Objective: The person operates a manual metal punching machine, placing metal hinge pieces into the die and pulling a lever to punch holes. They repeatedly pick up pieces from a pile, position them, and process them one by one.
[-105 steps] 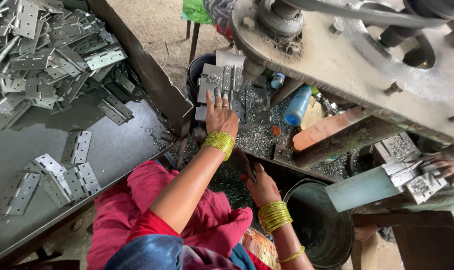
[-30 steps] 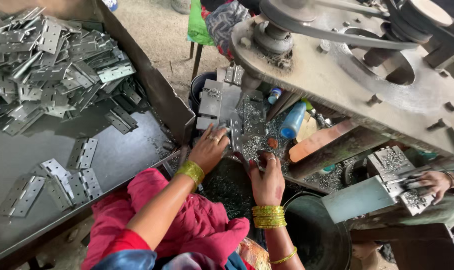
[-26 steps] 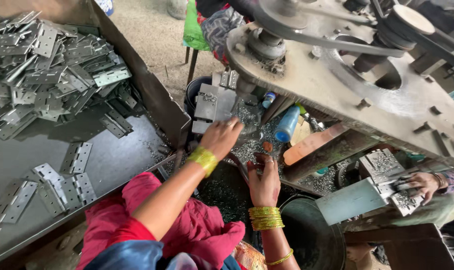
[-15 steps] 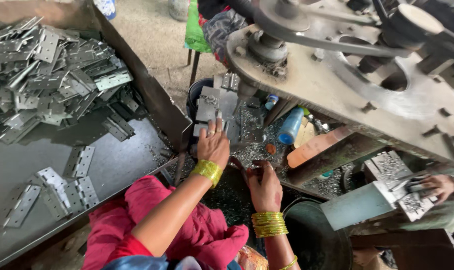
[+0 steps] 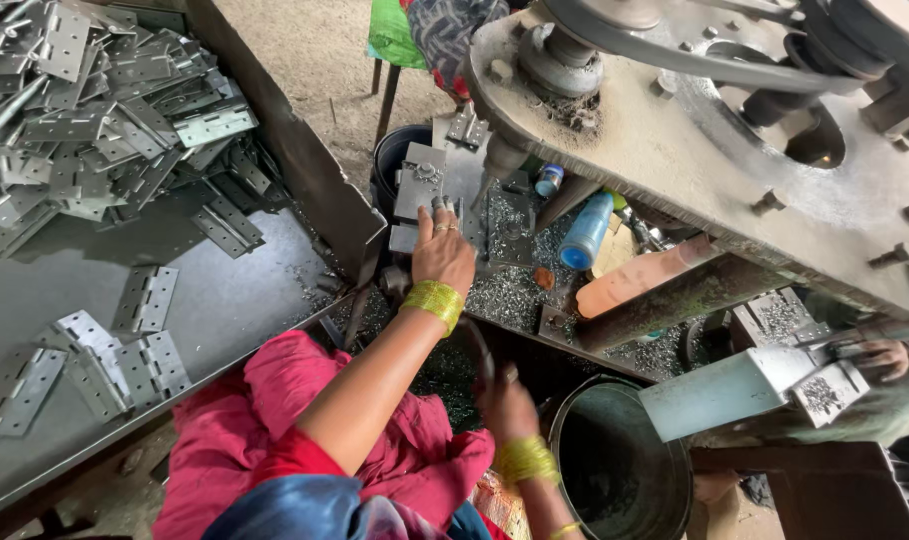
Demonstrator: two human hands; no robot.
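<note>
Under the press, left hand fingers spread on hinge; right hand blurred, grip unclear.

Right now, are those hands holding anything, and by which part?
The left hand presses its fingers on a metal hinge plate at its lower edge. Whether the blurred right hand holds anything cannot be told.

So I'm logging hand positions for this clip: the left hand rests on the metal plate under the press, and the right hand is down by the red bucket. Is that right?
Not quite. The head view shows the left hand on the metal plate and the right hand low beside the bucket, but the bucket is dark, near black, not red.
</note>
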